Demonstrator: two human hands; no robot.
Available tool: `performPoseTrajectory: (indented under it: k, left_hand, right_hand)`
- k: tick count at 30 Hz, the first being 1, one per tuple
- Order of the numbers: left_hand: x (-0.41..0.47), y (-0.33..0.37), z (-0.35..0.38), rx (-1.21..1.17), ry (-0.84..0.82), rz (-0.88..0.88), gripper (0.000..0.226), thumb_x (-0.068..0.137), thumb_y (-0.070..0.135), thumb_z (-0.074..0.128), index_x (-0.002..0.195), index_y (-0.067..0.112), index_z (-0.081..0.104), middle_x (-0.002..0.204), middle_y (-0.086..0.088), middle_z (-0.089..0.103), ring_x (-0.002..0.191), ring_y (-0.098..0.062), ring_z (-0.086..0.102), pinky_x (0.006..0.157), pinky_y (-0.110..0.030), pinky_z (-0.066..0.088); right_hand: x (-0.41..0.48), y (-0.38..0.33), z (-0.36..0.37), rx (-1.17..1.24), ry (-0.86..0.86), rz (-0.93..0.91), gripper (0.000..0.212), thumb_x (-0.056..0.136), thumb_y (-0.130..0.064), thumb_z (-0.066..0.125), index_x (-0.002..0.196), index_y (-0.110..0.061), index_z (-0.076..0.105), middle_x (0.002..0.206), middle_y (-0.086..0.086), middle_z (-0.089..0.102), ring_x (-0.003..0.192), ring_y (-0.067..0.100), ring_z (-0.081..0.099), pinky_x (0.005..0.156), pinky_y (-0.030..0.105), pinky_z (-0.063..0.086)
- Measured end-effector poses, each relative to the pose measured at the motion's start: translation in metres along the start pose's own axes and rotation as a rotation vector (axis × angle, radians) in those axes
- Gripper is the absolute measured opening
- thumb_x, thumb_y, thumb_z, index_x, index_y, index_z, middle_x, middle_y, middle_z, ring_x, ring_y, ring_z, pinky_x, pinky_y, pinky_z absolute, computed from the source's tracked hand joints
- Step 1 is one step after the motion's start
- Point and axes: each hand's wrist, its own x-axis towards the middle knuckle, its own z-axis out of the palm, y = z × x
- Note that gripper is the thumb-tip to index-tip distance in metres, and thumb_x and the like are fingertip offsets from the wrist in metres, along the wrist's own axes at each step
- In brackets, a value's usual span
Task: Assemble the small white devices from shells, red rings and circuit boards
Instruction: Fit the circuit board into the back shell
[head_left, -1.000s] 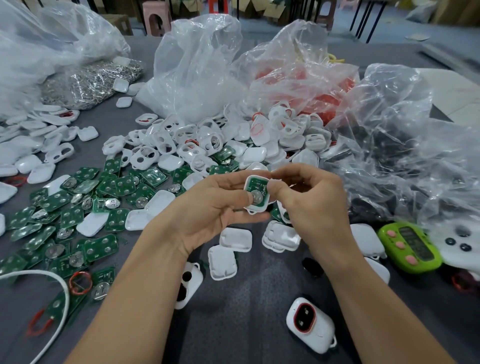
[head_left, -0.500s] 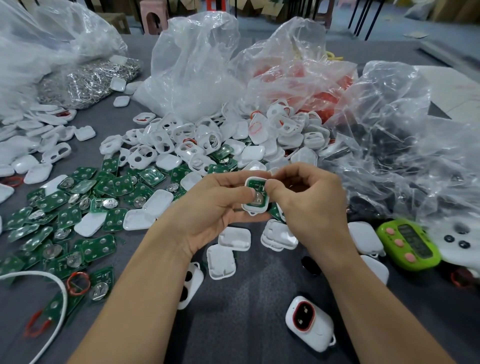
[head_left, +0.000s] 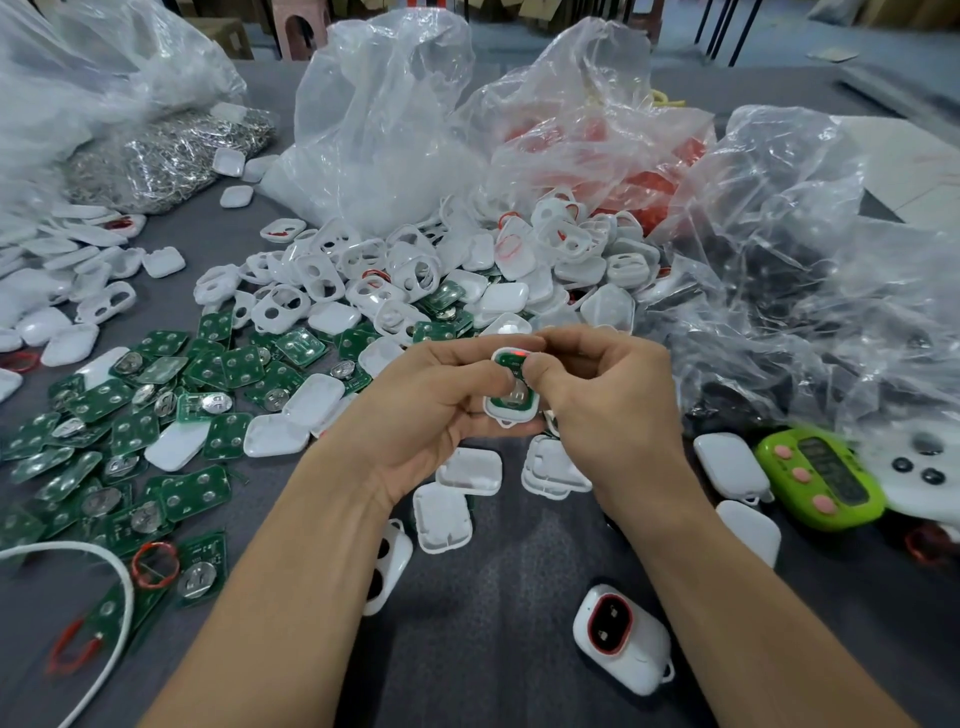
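Note:
My left hand (head_left: 431, 410) and my right hand (head_left: 608, 400) meet over the table's middle and together hold a white shell (head_left: 511, 410) with a green circuit board seated in it. My right thumb presses on the board; a small red light glows at its top edge. Loose green circuit boards (head_left: 130, 415) cover the left of the grey table. White shells (head_left: 415, 280) lie heaped behind my hands. A finished white device with a red ring (head_left: 621, 636) lies near the front. Red rings fill a clear bag (head_left: 613, 150) at the back.
Crumpled plastic bags (head_left: 810, 270) rise at the back and right. A green device with pink buttons (head_left: 821, 478) sits at the right. A bag of metal clips (head_left: 166, 156) lies far left. A white cord (head_left: 98, 561) curves at the front left. Shell backs (head_left: 452, 499) lie under my hands.
My right thumb has slid down onto the board's middle, and a red light now shows at the board's top. Both hands keep their hold in the same place.

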Motion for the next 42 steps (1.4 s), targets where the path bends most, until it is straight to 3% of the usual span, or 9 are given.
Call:
performPoseTrajectory:
  k: [3, 8, 13, 16, 36, 39, 42]
  left_hand:
    - [-0.001, 0.001, 0.004, -0.011, 0.025, 0.016, 0.035, 0.089, -0.010, 0.054, 0.097, 0.009, 0.083, 0.089, -0.011, 0.077, 0.078, -0.019, 0.075, 0.077, -0.044, 0.064]
    - [0.002, 0.000, 0.013, 0.018, 0.157, 0.024, 0.038, 0.092, -0.009, 0.050, 0.089, 0.008, 0.083, 0.090, -0.017, 0.077, 0.075, -0.021, 0.075, 0.071, -0.042, 0.065]
    - [0.002, -0.001, 0.016, 0.017, 0.228, 0.032, 0.037, 0.091, -0.012, 0.051, 0.084, 0.006, 0.082, 0.090, -0.021, 0.076, 0.072, -0.023, 0.074, 0.065, -0.039, 0.065]
    - [0.002, -0.001, 0.015, 0.006, 0.243, 0.036, 0.038, 0.090, -0.012, 0.051, 0.082, 0.007, 0.083, 0.086, -0.019, 0.076, 0.070, -0.023, 0.074, 0.061, -0.038, 0.064]
    - [0.001, 0.001, 0.013, -0.029, 0.131, 0.032, 0.034, 0.094, -0.009, 0.053, 0.094, 0.007, 0.083, 0.093, -0.017, 0.077, 0.077, -0.019, 0.075, 0.068, -0.035, 0.064]
    - [0.002, 0.000, 0.013, -0.060, 0.161, 0.029, 0.032, 0.093, -0.009, 0.054, 0.097, 0.005, 0.082, 0.095, -0.017, 0.077, 0.079, -0.018, 0.075, 0.067, -0.035, 0.064]
    - [0.003, 0.000, 0.011, -0.063, 0.180, 0.020, 0.033, 0.092, -0.010, 0.052, 0.100, 0.004, 0.081, 0.104, -0.022, 0.077, 0.087, -0.022, 0.076, 0.067, -0.035, 0.063]
  right_hand:
    - [0.001, 0.000, 0.001, 0.008, 0.005, -0.013, 0.012, 0.078, -0.021, 0.071, 0.084, -0.025, 0.080, 0.077, -0.009, 0.078, 0.075, 0.014, 0.077, 0.074, 0.041, 0.064]
    - [0.001, 0.002, -0.001, 0.035, -0.046, -0.025, 0.025, 0.090, -0.005, 0.068, 0.083, -0.027, 0.077, 0.078, -0.008, 0.078, 0.075, 0.013, 0.076, 0.058, 0.024, 0.059]
    - [0.000, 0.002, 0.001, -0.020, -0.049, -0.059, 0.025, 0.090, -0.007, 0.069, 0.086, -0.031, 0.075, 0.080, -0.013, 0.077, 0.078, 0.009, 0.076, 0.076, 0.039, 0.063]
    - [0.000, 0.002, 0.003, -0.032, -0.048, -0.066, 0.021, 0.089, -0.010, 0.070, 0.088, -0.031, 0.076, 0.081, -0.014, 0.077, 0.079, 0.007, 0.075, 0.080, 0.042, 0.063]
    - [0.003, 0.005, -0.001, -0.019, -0.064, -0.046, 0.013, 0.091, -0.016, 0.072, 0.097, -0.025, 0.079, 0.083, -0.013, 0.078, 0.081, 0.008, 0.076, 0.072, 0.032, 0.062]
    - [0.004, 0.005, -0.004, 0.118, -0.149, 0.007, 0.019, 0.084, -0.013, 0.075, 0.100, -0.023, 0.078, 0.088, -0.003, 0.079, 0.084, 0.014, 0.076, 0.063, 0.025, 0.060]
    - [0.004, 0.006, -0.004, 0.071, -0.164, 0.012, 0.036, 0.072, -0.019, 0.079, 0.107, -0.021, 0.077, 0.087, -0.008, 0.078, 0.085, 0.013, 0.075, 0.071, 0.028, 0.062]
